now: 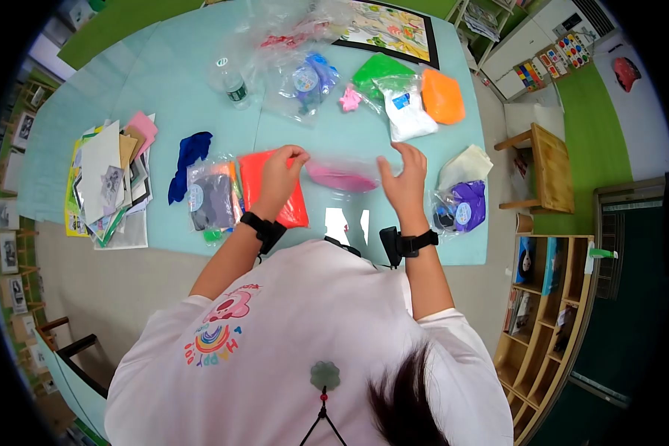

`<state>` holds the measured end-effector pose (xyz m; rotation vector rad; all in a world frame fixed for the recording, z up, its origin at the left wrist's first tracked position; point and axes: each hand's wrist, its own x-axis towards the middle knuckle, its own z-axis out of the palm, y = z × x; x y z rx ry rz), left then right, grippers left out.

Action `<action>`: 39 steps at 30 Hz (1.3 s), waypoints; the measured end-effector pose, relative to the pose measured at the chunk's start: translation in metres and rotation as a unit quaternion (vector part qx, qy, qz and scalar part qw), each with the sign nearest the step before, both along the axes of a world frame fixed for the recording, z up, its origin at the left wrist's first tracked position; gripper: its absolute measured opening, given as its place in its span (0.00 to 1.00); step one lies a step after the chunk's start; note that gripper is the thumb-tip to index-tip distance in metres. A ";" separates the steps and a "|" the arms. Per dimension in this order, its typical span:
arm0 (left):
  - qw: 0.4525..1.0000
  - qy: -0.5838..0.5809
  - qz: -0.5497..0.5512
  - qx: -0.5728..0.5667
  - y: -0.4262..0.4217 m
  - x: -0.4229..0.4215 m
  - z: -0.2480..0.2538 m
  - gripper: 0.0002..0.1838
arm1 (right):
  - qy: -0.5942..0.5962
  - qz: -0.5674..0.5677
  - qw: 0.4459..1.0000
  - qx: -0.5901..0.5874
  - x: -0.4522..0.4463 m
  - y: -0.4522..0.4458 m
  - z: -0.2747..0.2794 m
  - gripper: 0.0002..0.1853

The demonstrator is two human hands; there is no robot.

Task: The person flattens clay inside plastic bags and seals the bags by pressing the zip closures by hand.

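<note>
The left hand (279,177) is drawn narrow, thumb and fingertips pinching the left end of a clear bag (342,175) with something pink inside. The right hand (404,172) is spread wide at the bag's other end, thumb parted from the fingers; whether the thumb touches the plastic I cannot tell. The bag lies between the two hands, near the front edge of the pale blue table (271,123). A black band (264,229) circles the left wrist, and another black strap (418,243) the right.

Taking the bag as the clock's centre, a red packet (293,204) lies at nine o'clock, partly behind the left hand and forearm. Further out at nine come a bag of grey stuff (211,201), a dark blue lump (192,160) and a messy pile of papers (111,178).

A plastic bottle (235,88) stands between ten and eleven. At eleven lies a bag with blue contents (310,82); at twelve, a small pink piece (350,98). A green packet (379,73) is at one, with a black-framed picture (394,31) beyond it. A white packet (409,119) overlaps the green one, and an orange packet (444,98) sits at two.

A cream bundle (464,167) is at three, touching a purple packet (468,202) just below it. Off the table, a wooden chair (546,167) stands at three and a bookshelf (546,323) at four.
</note>
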<state>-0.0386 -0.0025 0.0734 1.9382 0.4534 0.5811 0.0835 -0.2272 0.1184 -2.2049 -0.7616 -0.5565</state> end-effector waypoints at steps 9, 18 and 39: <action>0.996 -0.049 -0.028 0.076 -0.017 0.004 0.025 0.08 | 0.053 0.266 0.949 -0.163 -0.014 0.068 0.026 0.09; 0.996 -0.056 -0.060 -0.030 -0.006 -0.006 0.013 0.06 | 0.024 0.280 0.956 -0.082 -0.023 0.078 0.017 0.01; 0.994 -0.052 -0.095 -0.032 -0.013 -0.006 0.020 0.07 | 0.006 0.256 0.961 -0.108 -0.025 0.077 -0.004 0.04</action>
